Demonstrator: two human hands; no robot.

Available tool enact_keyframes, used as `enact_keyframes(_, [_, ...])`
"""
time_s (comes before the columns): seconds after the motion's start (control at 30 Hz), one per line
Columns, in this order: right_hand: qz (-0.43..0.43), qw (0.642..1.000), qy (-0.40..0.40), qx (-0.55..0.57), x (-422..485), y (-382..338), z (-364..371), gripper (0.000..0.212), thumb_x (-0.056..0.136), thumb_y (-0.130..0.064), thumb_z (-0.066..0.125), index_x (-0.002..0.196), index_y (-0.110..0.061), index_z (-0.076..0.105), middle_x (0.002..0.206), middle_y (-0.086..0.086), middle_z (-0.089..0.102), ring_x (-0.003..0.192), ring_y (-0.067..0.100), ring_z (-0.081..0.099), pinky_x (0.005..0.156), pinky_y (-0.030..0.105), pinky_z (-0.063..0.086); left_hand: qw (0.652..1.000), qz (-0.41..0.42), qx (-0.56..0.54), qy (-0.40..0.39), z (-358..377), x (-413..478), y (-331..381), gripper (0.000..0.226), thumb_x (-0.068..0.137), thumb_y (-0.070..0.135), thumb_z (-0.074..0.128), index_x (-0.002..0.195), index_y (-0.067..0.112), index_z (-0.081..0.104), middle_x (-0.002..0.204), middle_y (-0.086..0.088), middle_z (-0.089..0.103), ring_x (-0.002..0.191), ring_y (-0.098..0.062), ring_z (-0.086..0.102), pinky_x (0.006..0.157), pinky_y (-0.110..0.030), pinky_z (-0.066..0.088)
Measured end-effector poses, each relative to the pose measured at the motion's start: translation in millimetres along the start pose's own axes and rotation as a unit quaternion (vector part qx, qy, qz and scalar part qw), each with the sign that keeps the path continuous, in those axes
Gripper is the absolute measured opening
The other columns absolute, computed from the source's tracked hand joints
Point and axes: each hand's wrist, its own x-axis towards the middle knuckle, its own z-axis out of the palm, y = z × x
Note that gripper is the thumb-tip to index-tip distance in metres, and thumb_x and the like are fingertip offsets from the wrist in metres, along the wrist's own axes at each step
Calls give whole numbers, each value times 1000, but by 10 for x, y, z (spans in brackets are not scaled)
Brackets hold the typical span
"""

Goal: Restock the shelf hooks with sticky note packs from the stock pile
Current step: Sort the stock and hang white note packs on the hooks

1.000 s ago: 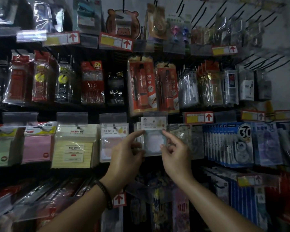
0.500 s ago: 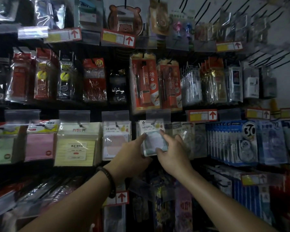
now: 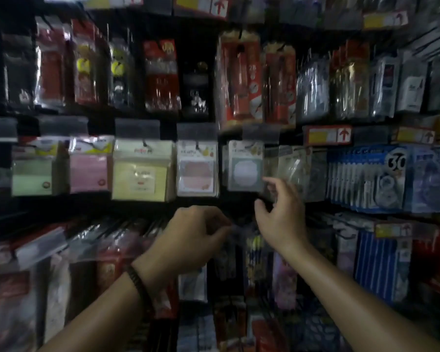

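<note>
Pretty blurry here, but both hands are up at the shelf and apart from each other. The left hand (image 3: pixel 196 240), with a dark braided band (image 3: pixel 137 283) on the wrist, has its fingers curled in, and I honestly can't tell if there's anything in them. The right hand (image 3: pixel 282 214) is loose with its fingers spread, gripping nothing.

The sticky note pack (image 3: pixel 244 170) hangs on its hook just above the gap between the hands. It's a clear sleeve with a pale blue-grey pad inside. Straight above the left hand hangs a similar sleeve with a pinkish pad (image 3: pixel 197 170). Further out past the left hand are yellow (image 3: pixel 141 171), pink (image 3: pixel 89 166) and green (image 3: pixel 32 171) pads in their own bags. Crinkly clear packets (image 3: pixel 292 168) hang right by the right hand's fingertips, but their contents are too blurred to tell.
</note>
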Motion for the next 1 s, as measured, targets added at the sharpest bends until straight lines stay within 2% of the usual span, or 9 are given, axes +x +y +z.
enact_keyframes(0.07, [-32, 999, 31, 31, -301, 13, -30, 33, 95, -15, 71, 127, -21, 64, 117, -4, 60, 108, 9, 61, 87, 33, 57, 999, 0, -14, -46, 39, -389, -101, 6, 99, 39, 70, 101, 39, 76, 77, 21, 73, 71, 8, 69, 62, -14, 55])
enact_keyframes(0.23, [-64, 993, 3, 94, -1278, 53, 30, 13, 97, -5, 69, 105, -15, 69, 94, -3, 66, 83, 10, 64, 69, 24, 51, 960, -58, -112, -252, 423, -1296, -572, 12, 103, 39, 66, 103, 33, 76, 88, 13, 80, 80, -10, 77, 74, -38, 65])
enact_keyframes(0.33, [55, 978, -107, 169, -2034, 265, 241, 12, 100, -3, 67, 100, -14, 70, 85, -4, 67, 78, 12, 66, 68, 25, 51, 925, -95, -107, -351, 802, -1884, -933, 14, 104, 41, 65, 103, 33, 76, 92, 8, 81, 78, -16, 78, 74, -37, 65])
enact_keyframes(0.43, [199, 949, -175, 168, -2984, 720, 557, 17, 97, -10, 69, 91, -26, 71, 77, -3, 70, 74, 19, 69, 68, 39, 55, 887, -156, -111, -420, 1264, -2536, -1307, 12, 104, 34, 65, 107, 28, 75, 89, 3, 82, 68, -19, 78, 66, -25, 61])
enact_keyframes(0.6, [390, 862, -321, 41, -4579, 1594, 934, 14, 97, -18, 72, 84, -21, 70, 78, -4, 72, 77, 14, 69, 66, 26, 49, 861, -203, -42, -464, 2038, -3335, -1810, 24, 105, 37, 64, 124, 25, 73, 106, 2, 81, 56, 12, 60, 58, -3, 41])
enact_keyframes(0.7, [438, 804, -399, -49, -5440, 2188, 1185, 11, 90, -21, 78, 86, -28, 69, 91, -11, 73, 93, 16, 72, 73, 27, 53, 855, -224, -12, -468, 2448, -3672, -2075, 27, 105, 44, 61, 128, 34, 70, 120, 10, 75, 76, 7, 59, 67, -10, 41])
enact_keyframes(0.8, [460, 749, -462, -120, -5996, 2683, 1439, 21, 88, -28, 80, 104, -26, 67, 109, -4, 71, 103, 19, 70, 79, 29, 52, 850, -237, -25, -470, 2863, -3909, -2332, 27, 105, 43, 62, 128, 33, 70, 123, 10, 74, 97, -1, 66, 83, -17, 52])
enact_keyframes(0.9, [450, 707, -507, -200, -6331, 3102, 1706, 46, 87, -44, 76, 124, -18, 67, 125, 4, 69, 112, 24, 67, 82, 31, 55, 847, -271, -43, -456, 3231, -4042, -2493, 24, 103, 42, 64, 124, 34, 72, 117, 12, 73, 100, -4, 68, 93, -28, 57])
enact_keyframes(1.0, [431, 696, -507, -270, -6458, 3330, 1927, 60, 85, -54, 72, 132, -18, 60, 141, 12, 59, 127, 31, 60, 94, 40, 58, 852, -301, -75, -422, 3539, -4163, -2581, 21, 102, 39, 65, 122, 35, 72, 108, 15, 75, 94, -1, 68, 88, -21, 55])
